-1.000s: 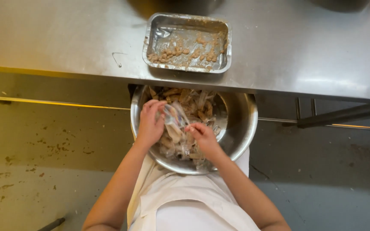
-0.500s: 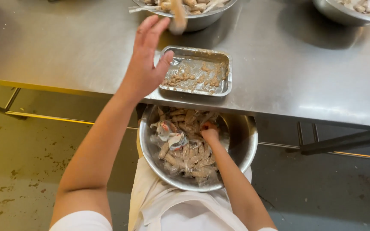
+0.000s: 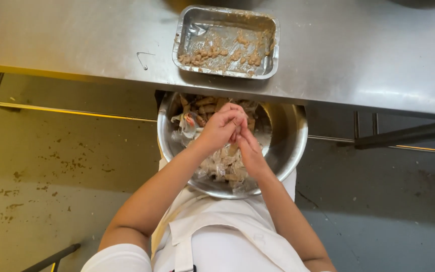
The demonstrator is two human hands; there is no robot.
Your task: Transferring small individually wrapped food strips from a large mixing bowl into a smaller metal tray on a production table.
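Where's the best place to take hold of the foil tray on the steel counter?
Probably the foil tray is best taken by its rolled rim on a short end, say the right, coming from that side. Its walls are thin and crumpled, and food lies along the near side, so the bare end gives the cleaner hold.

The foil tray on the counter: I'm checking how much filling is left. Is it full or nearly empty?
Nearly empty. The foil tray shows mostly bare, smeared metal, with only scattered brownish lumps across its middle.
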